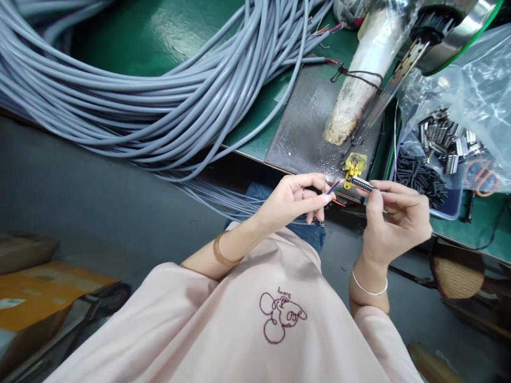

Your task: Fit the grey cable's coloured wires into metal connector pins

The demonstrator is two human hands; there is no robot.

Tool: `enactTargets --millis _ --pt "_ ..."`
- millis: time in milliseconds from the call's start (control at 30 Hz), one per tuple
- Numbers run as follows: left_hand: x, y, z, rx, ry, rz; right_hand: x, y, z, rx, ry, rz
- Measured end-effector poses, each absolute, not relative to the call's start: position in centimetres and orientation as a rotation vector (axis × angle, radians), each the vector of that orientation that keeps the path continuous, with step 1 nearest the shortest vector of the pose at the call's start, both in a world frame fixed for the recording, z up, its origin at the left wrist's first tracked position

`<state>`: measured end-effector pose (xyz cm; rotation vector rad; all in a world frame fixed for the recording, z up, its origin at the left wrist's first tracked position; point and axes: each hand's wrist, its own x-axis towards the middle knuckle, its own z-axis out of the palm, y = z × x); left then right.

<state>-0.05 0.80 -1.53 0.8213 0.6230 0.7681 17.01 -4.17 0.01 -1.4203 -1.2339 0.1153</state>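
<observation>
My left hand (299, 197) pinches thin coloured wires (334, 187), blue and red among them, in front of the bench edge. In my right hand (393, 218), between thumb and fingers, is a small black-and-silver multi-pin connector (362, 184). The wire ends lie close to the connector's left end; whether they touch cannot be made out. Just behind the connector stands a small yellow clip-like holder (351, 174) at the edge of a dark metal plate (307, 114). A soldering iron's metal shaft (373, 103) slants down above the plate, its tip partly hidden.
A large bundle of grey cables (191, 101) covers the bench's left side. A white wrapped rod (355, 85) points down over the plate. At right, a blue tray (451, 213) holds metal connectors (449, 135) and black tubes (419, 178); orange-handled scissors (481, 178) lie near it.
</observation>
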Motion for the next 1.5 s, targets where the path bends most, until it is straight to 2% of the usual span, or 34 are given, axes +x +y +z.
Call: enactTargets --millis 200,833,1167,1500 --pt "-0.2 0.9 -1.8 0.783 0.604 0.759 17.1 -4.1 0.1 -1.442 -1.273 0.014" --pt "0.1 0.8 -2.0 0.771 0.603 0.693 16.3 -4.3 0.5 -1.327 -1.213 0.197" --pt "0.2 1.5 -2.6 0.611 0.52 0.654 16.7 -4.3 0.6 -1.364 -1.191 0.172" --pt "0.4 1.3 -2.9 0.628 0.582 0.775 16.9 -4.3 0.5 -1.37 -1.165 0.156"
